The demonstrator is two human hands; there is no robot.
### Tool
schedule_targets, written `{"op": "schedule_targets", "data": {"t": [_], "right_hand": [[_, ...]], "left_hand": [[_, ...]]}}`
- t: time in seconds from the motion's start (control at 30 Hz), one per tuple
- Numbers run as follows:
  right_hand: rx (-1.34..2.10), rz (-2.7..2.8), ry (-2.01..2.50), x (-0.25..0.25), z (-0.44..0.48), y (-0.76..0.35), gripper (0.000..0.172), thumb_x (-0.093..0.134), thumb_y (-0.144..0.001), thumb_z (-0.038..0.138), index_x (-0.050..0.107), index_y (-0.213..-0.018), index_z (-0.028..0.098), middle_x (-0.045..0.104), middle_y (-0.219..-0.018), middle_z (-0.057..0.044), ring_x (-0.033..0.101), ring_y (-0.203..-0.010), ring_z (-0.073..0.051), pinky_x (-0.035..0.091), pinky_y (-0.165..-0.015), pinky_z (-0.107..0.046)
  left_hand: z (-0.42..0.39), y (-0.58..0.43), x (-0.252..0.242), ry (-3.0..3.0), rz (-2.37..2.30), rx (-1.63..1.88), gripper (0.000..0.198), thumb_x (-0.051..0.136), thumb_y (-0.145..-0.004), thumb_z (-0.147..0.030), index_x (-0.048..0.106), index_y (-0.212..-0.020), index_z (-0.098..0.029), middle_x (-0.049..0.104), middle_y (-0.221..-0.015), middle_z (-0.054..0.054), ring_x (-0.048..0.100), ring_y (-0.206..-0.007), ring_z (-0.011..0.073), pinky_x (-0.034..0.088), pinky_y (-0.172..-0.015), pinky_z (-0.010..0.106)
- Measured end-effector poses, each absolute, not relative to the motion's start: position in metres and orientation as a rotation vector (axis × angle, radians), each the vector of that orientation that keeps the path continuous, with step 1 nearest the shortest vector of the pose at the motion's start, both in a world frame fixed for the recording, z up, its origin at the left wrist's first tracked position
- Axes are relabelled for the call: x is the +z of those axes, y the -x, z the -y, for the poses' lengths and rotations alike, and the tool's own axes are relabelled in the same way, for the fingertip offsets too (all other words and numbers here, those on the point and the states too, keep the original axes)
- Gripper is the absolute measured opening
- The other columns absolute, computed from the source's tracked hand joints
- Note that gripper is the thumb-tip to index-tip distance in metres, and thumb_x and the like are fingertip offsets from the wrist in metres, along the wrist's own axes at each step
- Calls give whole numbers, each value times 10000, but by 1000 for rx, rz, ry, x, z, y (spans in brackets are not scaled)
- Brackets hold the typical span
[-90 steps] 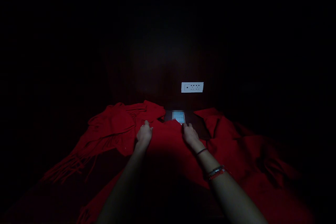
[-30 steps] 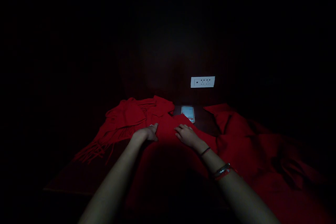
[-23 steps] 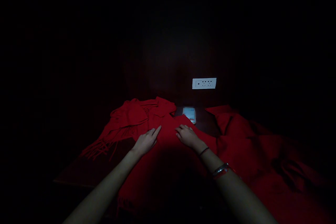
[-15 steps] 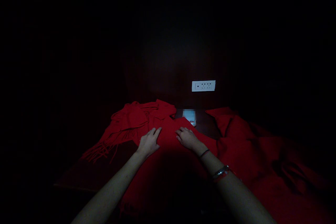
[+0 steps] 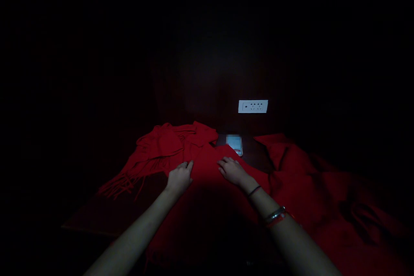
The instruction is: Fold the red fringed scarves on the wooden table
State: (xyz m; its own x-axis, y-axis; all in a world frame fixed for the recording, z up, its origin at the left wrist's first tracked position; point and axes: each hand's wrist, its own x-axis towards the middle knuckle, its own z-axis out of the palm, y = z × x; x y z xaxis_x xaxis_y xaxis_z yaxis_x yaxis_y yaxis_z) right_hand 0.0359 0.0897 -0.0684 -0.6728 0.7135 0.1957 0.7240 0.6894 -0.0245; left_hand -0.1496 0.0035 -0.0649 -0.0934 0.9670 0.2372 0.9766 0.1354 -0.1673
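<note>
A red fringed scarf (image 5: 207, 172) is spread over a dark table in front of me. My left hand (image 5: 180, 177) lies on its left part, index finger stretched forward and thumb apart; the other fingertips are partly hidden. Resting on the cloth to the right is my right hand (image 5: 232, 170), palm down with its fingers spread. A small crease runs through the scarf just beyond the left hand. Shadow hides much of the cloth between my forearms.
Bunched red fringed cloth (image 5: 161, 142) lies at the back left, more red cloth (image 5: 310, 194) at the right. A phone (image 5: 234, 144) with a lit screen lies behind the scarf. A white socket plate (image 5: 252, 106) is on the dark wall.
My left hand has slid a little left, and a crease now shows in the scarf beyond it. My right hand stays nearly in place; the view has shifted slightly.
</note>
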Motion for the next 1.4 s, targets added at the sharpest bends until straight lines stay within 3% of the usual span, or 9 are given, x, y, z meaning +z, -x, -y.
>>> {"op": "schedule_targets", "data": {"t": [0.27, 0.5, 0.6, 0.73, 0.9, 1.03, 1.1, 1.2, 1.4], "right_hand": [[-65, 2701, 1205, -69, -89, -35, 344, 295, -847, 301, 476, -1123, 204, 488, -1084, -100, 435, -1016, -202, 343, -827, -329], [14, 2862, 1220, -50, -99, -27, 304, 402, -791, 262, 559, -1031, 159, 535, -1056, -116, 499, -963, -199, 360, -805, -285], [128, 2797, 1321, -30, -112, -12, 260, 444, -760, 249, 615, -922, 139, 596, -973, -113, 542, -901, -202, 382, -746, -256], [230, 2517, 1430, -17, -137, 16, 321, 390, -797, 282, 578, -999, 117, 604, -990, -120, 563, -884, -189, 398, -693, -230], [298, 2353, 1427, -26, -160, 42, 318, 431, -779, 256, 553, -1039, 119, 610, -993, -90, 563, -887, -155, 400, -716, -202], [295, 2273, 1349, -33, -164, 47, 329, 380, -777, 151, 523, -1073, 158, 600, -1018, -32, 547, -902, -100, 383, -767, -174], [280, 2243, 1332, -35, -165, 49, 347, 338, -772, 106, 536, -1050, 168, 596, -1024, -21, 535, -922, -93, 372, -795, -179], [259, 2212, 1328, -40, -165, 54, 365, 301, -767, 81, 551, -1020, 166, 595, -1018, -26, 527, -935, -97, 365, -815, -194], [210, 2208, 1311, -49, -159, 62, 348, 308, -755, 67, 549, -995, 142, 566, -1017, -74, 495, -963, -132, 356, -832, -223]], "left_hand": [[-4, 158, -59, 1967, 2129, -91, 431, 382, -718, -110, 394, -1141, -188, 552, -995, 80, 558, -847, 185, 439, -699, 294], [0, 176, -61, 2191, 2071, -188, 492, 407, -727, -196, 365, -1215, -150, 471, -1159, 107, 460, -1040, 197, 374, -869, 310], [1, 181, -65, 2298, 2017, -269, 527, 380, -711, -125, 349, -1238, -117, 434, -1208, 110, 389, -1116, 181, 306, -942, 288], [-4, 181, -68, 2388, 1971, -483, 597, 351, -663, -34, 325, -1253, -115, 433, -1217, 86, 375, -1122, 148, 292, -960, 269], [-15, 177, -70, 2305, 1973, -751, 423, 280, -777, -89, 461, -1154, -156, 527, -1103, 59, 460, -1019, 127, 347, -923, 267], [-15, 175, -76, 2331, 1871, -548, 365, 391, -807, -307, 479, -1152, -228, 353, -1290, 67, 352, -1135, 211, 338, -923, 362], [-13, 176, -79, 2344, 1915, -372, 391, 387, -807, -359, 425, -1191, -298, 220, -1368, 27, 259, -1193, 271, 333, -896, 457], [-10, 178, -83, 2349, 2019, -184, 427, 316, -828, -405, 304, -1252, -357, 153, -1392, -2, 165, -1225, 330, 307, -848, 563], [-5, 179, -80, 2403, 1834, -144, 430, 299, -841, -362, 286, -1268, -312, 113, -1400, -5, 34, -1259, 297, 247, -895, 556]]}}
